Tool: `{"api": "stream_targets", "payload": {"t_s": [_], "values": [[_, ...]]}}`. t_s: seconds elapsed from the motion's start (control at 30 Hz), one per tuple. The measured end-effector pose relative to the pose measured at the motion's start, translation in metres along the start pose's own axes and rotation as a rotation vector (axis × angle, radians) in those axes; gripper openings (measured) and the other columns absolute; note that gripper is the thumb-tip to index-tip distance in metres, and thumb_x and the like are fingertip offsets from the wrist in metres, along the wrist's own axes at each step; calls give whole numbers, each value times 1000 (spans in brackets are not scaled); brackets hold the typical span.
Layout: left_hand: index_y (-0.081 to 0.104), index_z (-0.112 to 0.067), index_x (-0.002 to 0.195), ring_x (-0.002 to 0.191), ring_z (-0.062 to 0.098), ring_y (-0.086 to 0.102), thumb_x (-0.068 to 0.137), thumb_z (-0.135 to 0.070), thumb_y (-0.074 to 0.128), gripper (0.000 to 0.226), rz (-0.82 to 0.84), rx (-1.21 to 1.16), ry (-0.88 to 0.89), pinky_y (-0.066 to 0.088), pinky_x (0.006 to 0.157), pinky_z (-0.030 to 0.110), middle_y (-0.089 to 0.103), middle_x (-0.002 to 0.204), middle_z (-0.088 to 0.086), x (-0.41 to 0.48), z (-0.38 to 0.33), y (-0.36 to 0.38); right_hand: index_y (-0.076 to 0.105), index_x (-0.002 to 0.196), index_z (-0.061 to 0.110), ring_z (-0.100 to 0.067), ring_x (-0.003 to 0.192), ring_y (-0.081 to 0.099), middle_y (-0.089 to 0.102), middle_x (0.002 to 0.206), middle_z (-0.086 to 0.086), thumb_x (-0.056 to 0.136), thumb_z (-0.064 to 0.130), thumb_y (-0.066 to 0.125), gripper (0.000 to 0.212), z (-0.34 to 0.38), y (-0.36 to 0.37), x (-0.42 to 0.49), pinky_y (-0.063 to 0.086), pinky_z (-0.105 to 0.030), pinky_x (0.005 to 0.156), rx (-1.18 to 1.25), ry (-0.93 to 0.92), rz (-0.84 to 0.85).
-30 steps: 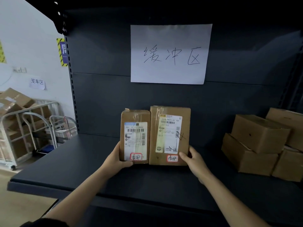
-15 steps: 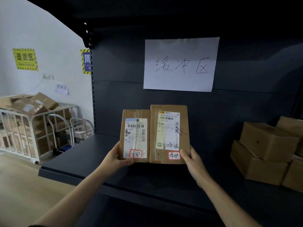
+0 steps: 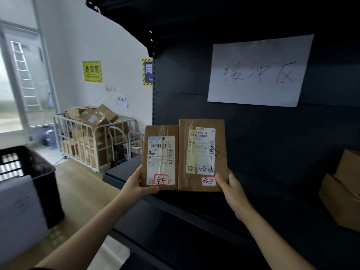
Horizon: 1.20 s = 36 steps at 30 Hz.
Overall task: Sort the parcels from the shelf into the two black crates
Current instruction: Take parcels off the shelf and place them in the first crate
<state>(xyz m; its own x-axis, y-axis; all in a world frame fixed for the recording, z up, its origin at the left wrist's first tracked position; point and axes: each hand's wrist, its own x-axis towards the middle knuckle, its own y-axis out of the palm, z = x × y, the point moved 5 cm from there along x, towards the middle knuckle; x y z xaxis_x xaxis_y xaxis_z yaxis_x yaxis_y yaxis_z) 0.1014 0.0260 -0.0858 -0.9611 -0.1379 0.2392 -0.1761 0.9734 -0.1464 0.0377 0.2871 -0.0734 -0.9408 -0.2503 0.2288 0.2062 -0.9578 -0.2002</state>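
Two flat brown parcels stand upright side by side above the dark shelf (image 3: 194,221), labels facing me. My left hand (image 3: 136,184) grips the smaller left parcel (image 3: 160,133) at its lower left corner. My right hand (image 3: 231,187) grips the taller right parcel (image 3: 202,158) at its lower right corner. Each carries a white shipping label and a red-bordered handwritten sticker near the bottom. One black crate (image 3: 29,176) with a white paper on its side stands at the far left; a second crate is not in view.
More brown boxes (image 3: 342,193) are stacked on the shelf at the right edge. A white handwritten sheet (image 3: 259,71) hangs on the shelf's back panel. A white wire cage cart (image 3: 93,141) full of cartons stands on the floor behind, left of the shelf.
My view has swung to the left, bringing the black crate and the window into sight. Both parcels stay gripped side by side and now sit over the shelf's left end.
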Motion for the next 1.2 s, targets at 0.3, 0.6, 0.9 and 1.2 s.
{"api": "stream_targets", "payload": {"t_s": [0.3,0.6,0.9,1.2], "values": [[45,-23,128,99,13,62,66,-5,77,73,-180,61,-7,53,72,18,65,110,0,-39,-4,-76,42,134,26,5,96,52,56,105,22,97,26,44,36,21,79,9,36,-17,87,21,-47,122],[45,-23,124,99,13,63,70,2,75,67,-322,108,-23,55,72,20,64,110,0,-87,0,-207,45,125,30,9,93,52,57,101,24,97,24,45,28,50,219,15,41,-11,70,52,-70,222],[46,-23,124,100,14,65,43,-37,86,92,-447,139,-59,55,84,27,67,110,-1,-161,5,-364,45,131,21,-6,97,58,63,109,8,96,23,46,35,83,399,2,45,-22,85,107,-100,356],[48,-20,124,99,12,64,72,-6,76,61,-686,193,-131,54,74,20,66,107,-2,-257,14,-502,44,127,25,6,86,57,63,105,10,96,21,47,32,117,576,-31,47,-9,64,196,-110,588]]}}
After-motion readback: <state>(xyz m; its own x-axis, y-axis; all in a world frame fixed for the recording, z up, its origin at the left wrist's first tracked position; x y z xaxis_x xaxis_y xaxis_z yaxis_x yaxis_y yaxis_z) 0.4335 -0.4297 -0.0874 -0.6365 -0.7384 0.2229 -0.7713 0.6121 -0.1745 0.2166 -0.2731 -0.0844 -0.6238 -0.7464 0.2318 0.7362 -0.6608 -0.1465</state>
